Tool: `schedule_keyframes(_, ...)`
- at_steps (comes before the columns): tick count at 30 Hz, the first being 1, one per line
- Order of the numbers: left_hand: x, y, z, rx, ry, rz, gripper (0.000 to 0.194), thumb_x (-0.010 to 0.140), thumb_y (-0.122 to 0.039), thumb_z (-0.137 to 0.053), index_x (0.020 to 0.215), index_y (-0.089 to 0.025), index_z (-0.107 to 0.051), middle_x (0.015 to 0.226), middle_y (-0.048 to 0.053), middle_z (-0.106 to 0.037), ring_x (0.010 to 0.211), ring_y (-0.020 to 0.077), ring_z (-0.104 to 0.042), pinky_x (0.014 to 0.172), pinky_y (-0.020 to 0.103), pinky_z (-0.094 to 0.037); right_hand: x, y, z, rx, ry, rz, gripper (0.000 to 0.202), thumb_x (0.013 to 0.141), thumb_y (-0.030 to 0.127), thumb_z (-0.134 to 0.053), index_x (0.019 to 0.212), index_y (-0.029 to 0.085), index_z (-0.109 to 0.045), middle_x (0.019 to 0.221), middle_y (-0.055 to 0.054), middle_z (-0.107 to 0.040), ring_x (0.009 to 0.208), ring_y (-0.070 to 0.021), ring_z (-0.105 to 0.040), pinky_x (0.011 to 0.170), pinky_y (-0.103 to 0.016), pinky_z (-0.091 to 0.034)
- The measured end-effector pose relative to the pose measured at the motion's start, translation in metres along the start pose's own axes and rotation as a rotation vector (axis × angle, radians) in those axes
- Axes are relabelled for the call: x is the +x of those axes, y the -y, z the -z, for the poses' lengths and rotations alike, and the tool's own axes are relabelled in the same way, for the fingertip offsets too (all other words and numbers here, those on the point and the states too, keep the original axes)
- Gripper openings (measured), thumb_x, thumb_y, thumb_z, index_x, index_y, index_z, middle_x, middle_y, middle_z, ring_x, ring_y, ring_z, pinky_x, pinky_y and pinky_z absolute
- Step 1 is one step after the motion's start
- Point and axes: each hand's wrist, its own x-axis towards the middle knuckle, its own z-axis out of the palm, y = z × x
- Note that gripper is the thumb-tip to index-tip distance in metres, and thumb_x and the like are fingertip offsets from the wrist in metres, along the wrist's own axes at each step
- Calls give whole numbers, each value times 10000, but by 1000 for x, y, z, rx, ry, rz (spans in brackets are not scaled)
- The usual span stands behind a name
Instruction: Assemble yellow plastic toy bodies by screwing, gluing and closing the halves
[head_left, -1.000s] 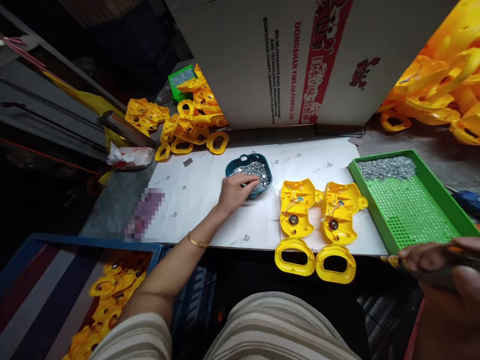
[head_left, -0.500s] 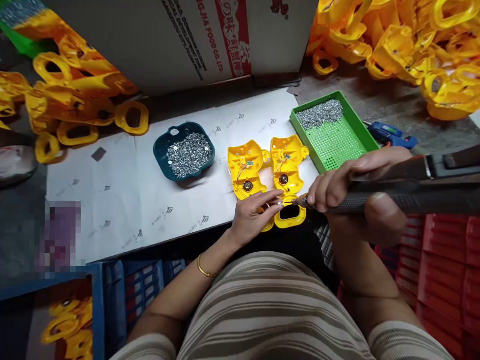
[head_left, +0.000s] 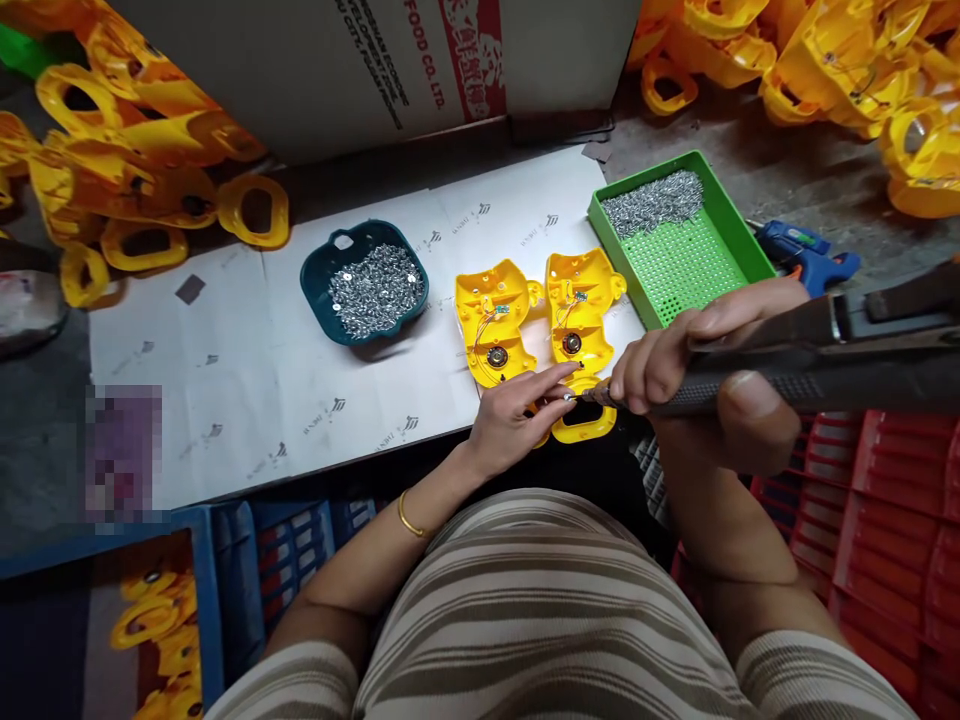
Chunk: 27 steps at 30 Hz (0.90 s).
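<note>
My right hand (head_left: 705, 370) is wrapped round a dark power screwdriver (head_left: 795, 365), its bit pointing left. My left hand (head_left: 517, 415) pinches a small silvery screw (head_left: 568, 398) between thumb and fingertips, at the tip of the bit. Beneath my fingers lie two yellow shells side by side: the left shell (head_left: 487, 335) and the right shell (head_left: 581, 335). Each holds a small circuit board, wires and a round dark part, and the right one has a handle loop (head_left: 585, 432) toward me.
A dark teal tray (head_left: 315, 290) of screws sits left of the shells. A green basket (head_left: 739, 240) with metal pieces stands right, beside a blue tool (head_left: 806, 255). Yellow parts pile up on both sides; a cardboard box (head_left: 300, 80) stands behind. Blue and red crates flank my body.
The screwdriver bit and the screw between my left fingers have come together, where a small gap showed before. The whole view has shifted slightly.
</note>
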Motion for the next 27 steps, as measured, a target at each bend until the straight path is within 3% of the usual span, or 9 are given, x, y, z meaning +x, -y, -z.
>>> schedule_keyframes(3, 2, 0, 1, 61, 0, -68, 365, 868, -189, -655, 1230, -157, -628, 904, 63, -752, 790, 142, -715, 762, 228, -569, 1, -3, 3, 15, 94, 11, 236, 823, 457, -641, 909, 265, -533, 549, 108, -537, 423, -75, -527, 509, -274, -473)
schedule_keyframes(7, 3, -1, 0, 44, 32, -76, 384, 870, -174, -648, 1252, -150, -617, 931, 70, -754, 821, 149, -724, 777, 222, -571, 1, -6, 0, 54, 91, 75, 195, 840, 384, -630, 981, 264, -569, 529, 93, -493, 406, -90, -501, 479, -276, -474)
schedule_keyframes(10, 2, -1, -3, -62, 57, -1, 447, 870, -173, -644, 1312, -184, -575, 1009, 59, -747, 853, 148, -731, 839, 231, -575, -1, -6, -3, 87, 69, 79, 191, 836, 341, -623, 998, 249, -582, 518, 81, -439, 387, -101, -470, 408, -256, -426)
schedule_keyframes(14, 2, -4, -7, -154, 114, 122, 533, 863, -188, -653, 1376, -221, -512, 1046, 40, -742, 900, 163, -727, 897, 276, -571, 0, -4, 5, 44, 116, 64, 199, 855, 384, -606, 1014, 268, -574, 521, 77, -470, 392, -106, -477, 438, -269, -450)
schedule_keyframes(19, 6, -8, -8, -162, 144, 166, 579, 852, -254, -678, 1396, -226, -481, 1045, 56, -734, 845, 149, -720, 750, 229, -588, 6, 4, 19, -14, 184, 65, 209, 849, 406, -622, 1011, 282, -574, 558, 63, -543, 426, -116, -534, 464, -280, -466)
schedule_keyframes(23, 8, -8, -5, 84, -2, 1, 444, 858, -273, -681, 1280, -182, -579, 1002, 68, -724, 757, 131, -659, 727, 257, -550, 11, 4, 17, -58, 50, 155, 213, 827, 439, -627, 963, 283, -578, 513, 71, -493, 372, -109, -458, 399, -264, -426)
schedule_keyframes(25, 9, -7, -3, 325, -66, -103, 277, 859, -283, -678, 1112, -172, -671, 969, 74, -717, 838, 177, -625, 795, 325, -517, 14, -1, 14, -68, -42, 201, 208, 812, 434, -633, 943, 284, -575, 511, 74, -464, 365, -105, -430, 385, -261, -409)
schedule_keyframes(27, 9, -7, -2, 536, -41, -163, 241, 848, -337, -684, 1026, -177, -703, 1046, 98, -697, 951, 233, -577, 844, 380, -482, 17, -9, 14, -72, -98, 243, 205, 801, 430, -639, 931, 288, -568, 505, 79, -434, 362, -103, -409, 382, -259, -396)
